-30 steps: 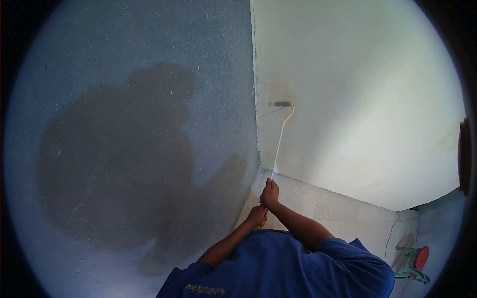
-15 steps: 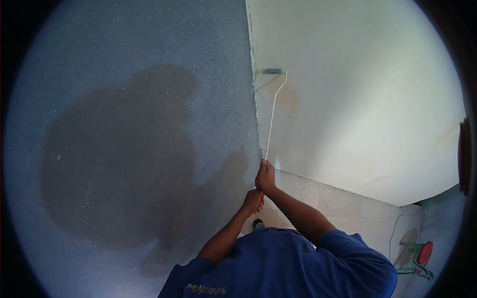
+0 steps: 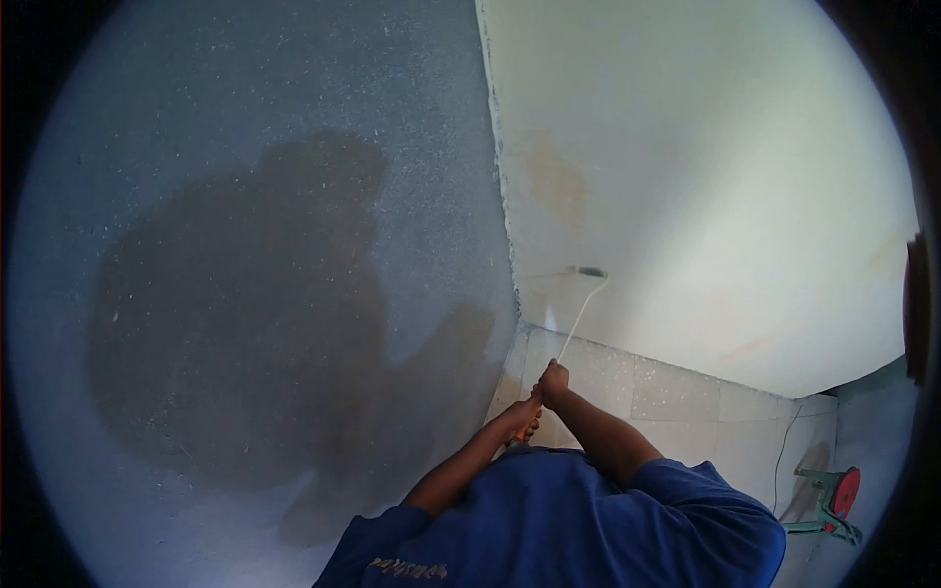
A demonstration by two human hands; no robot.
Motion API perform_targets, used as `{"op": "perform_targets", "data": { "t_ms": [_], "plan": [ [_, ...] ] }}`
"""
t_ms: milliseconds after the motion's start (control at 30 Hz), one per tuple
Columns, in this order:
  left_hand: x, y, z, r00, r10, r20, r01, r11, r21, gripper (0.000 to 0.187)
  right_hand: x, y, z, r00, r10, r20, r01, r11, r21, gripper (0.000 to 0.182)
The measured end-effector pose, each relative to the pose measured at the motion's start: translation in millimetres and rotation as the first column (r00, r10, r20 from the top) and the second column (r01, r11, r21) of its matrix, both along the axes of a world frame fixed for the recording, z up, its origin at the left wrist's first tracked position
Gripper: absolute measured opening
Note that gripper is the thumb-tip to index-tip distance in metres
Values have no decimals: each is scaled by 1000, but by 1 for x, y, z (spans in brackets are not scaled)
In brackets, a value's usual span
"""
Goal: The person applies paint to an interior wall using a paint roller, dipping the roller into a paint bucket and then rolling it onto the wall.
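A paint roller (image 3: pixel 590 271) with a long thin pale rod and an orange handle lies against the white wall (image 3: pixel 686 196), low down near the corner. My left hand (image 3: pixel 520 418) is wrapped round the orange handle close to my body. Just above it, my right hand (image 3: pixel 553 383) grips the lower end of the rod. The two hands are nearly touching. A yellowish-brown patch marks the wall above the roller head.
On the left a grey-blue wall (image 3: pixel 225 78) carries a large shadow and meets the white wall at a rough edge. Pale floor tiles (image 3: pixel 676 394) run below. A green and red stool (image 3: pixel 841 498) stands at lower right, near a thin cable (image 3: pixel 780 451).
The roller head has come down the white wall and slightly right, towards the floor. Both hands have moved down and right, still on the handle and rod.
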State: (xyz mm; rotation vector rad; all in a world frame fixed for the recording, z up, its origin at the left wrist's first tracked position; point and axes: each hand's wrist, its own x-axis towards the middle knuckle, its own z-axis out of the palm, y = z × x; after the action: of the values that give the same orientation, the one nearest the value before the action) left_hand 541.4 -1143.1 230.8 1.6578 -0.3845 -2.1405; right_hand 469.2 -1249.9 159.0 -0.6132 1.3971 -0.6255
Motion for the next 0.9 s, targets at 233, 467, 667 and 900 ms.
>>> {"op": "perform_targets", "data": {
  "t_ms": [233,467,667,900],
  "plan": [
    [3,-6,29,997,53,58,-50,997,-55,64,6,-2,53,997,-28,73,28,1000,12,36],
    [6,16,63,980,147,136,-125,979,-158,56,16,17,77,973,9,232,19,993,-117,33],
    [12,32,84,962,203,183,-147,949,-278,54,23,34,131,957,61,283,4,975,-223,34],
    [7,25,90,912,366,182,-207,798,-567,50,27,26,178,935,189,299,-32,887,-461,36]
  ]
}}
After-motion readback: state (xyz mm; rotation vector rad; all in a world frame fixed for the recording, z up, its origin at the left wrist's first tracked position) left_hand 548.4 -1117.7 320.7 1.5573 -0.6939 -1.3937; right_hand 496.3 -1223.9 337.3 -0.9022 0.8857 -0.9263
